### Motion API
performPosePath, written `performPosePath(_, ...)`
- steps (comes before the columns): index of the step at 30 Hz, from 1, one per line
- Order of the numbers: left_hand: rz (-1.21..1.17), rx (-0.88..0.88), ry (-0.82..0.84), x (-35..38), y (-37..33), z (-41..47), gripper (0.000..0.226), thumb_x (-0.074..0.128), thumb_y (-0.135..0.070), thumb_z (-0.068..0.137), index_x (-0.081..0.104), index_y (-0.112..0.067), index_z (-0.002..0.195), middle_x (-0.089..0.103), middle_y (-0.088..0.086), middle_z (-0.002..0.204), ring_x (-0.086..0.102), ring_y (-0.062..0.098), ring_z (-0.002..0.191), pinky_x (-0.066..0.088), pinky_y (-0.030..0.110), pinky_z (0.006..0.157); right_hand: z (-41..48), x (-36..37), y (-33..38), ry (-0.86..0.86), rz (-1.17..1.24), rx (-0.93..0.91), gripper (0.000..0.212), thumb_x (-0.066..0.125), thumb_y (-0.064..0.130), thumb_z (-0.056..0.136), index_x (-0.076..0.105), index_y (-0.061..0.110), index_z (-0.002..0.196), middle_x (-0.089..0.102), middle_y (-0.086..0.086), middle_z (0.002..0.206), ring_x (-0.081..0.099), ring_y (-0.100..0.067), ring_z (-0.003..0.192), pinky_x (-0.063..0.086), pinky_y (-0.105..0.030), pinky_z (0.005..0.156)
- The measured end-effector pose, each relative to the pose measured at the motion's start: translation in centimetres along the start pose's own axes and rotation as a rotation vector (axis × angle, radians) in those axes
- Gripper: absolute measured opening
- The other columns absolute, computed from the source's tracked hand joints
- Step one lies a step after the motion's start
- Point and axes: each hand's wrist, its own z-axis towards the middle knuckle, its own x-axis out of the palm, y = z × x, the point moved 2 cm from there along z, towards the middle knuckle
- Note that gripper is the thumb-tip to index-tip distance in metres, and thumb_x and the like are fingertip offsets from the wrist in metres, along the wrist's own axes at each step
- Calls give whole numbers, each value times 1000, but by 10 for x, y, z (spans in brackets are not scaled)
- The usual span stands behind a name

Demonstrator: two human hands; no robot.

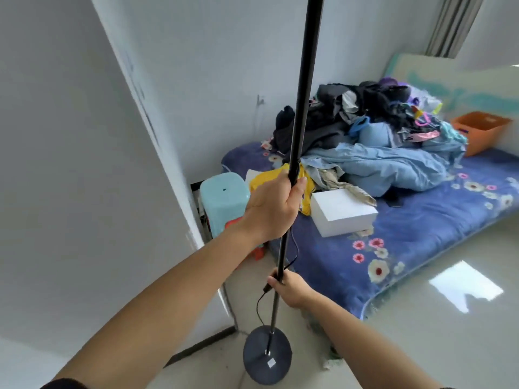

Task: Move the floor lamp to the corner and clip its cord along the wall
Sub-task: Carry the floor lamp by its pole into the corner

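The step in hand looks like the first one: carrying the lamp (pixel 292 153) toward the corner, with the cord not yet clipped. Both hands grip the black pole. The left hand (pixel 271 209) is wrapped shut around it about halfway up what shows, fingers curled round the far side and thumb toward the bed. The right hand (pixel 290 287) is clamped on the pole lower down, well above the base.

The pole leans slightly, its top running out of view. The round dark base (pixel 266 355) sits at or just above the floor (pixel 421 318) near the bed's foot corner; whether it is lifted or resting I cannot tell. The cord (pixel 262 299) hangs loose beside the pole, looping down from under the left hand, past an inline switch near the right hand, to the base.

The corner lies ahead, where the left wall (pixel 70 164) meets the back wall, with a blue stool (pixel 223 200) standing in it beside the bed (pixel 407 220). The next move probably calls for keeping the pole upright while walking, clearing the stool, and minding that the slack cord does not catch underfoot.
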Motion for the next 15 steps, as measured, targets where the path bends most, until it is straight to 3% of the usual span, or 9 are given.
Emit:
performPosePath(4,-46,105,50,65,-67,14,40,36,-35,105,54,-9,82,66,5,66,64,26,67,50,48,71,-43,-54,-62,-147,73,56,19,53,35,99,63,19,95,63,13,84,60,-17,87,42,-27,72)
performPosePath(6,-75,155,100,110,-113,21,42,35,-36,104,54,-6,83,66,10,68,65,29,66,51,49,70,-76,-91,-103,-210,77,87,19,54,35,99,61,18,96,61,12,80,59,-18,85,42,-29,71)
performPosePath(9,-89,217,172,177,-191,27,46,32,-41,101,55,-4,84,67,12,70,66,35,70,51,48,71,-132,-143,-166,-311,110,143,17,54,35,98,61,22,105,68,3,92,63,-24,91,49,-35,82)
performPosePath(12,-152,270,232,242,-266,33,41,35,-37,103,54,-4,86,67,16,75,67,38,72,53,50,72,-187,-196,-227,-403,132,193,29,57,35,97,66,25,124,73,-2,113,64,-24,109,46,-29,91)
performPosePath(15,-205,331,268,302,-335,36,39,38,-31,105,55,0,88,67,20,77,66,41,74,52,49,75,-237,-249,-284,-431,154,247,22,58,32,98,72,17,103,74,-6,100,67,-26,97,49,-32,83)
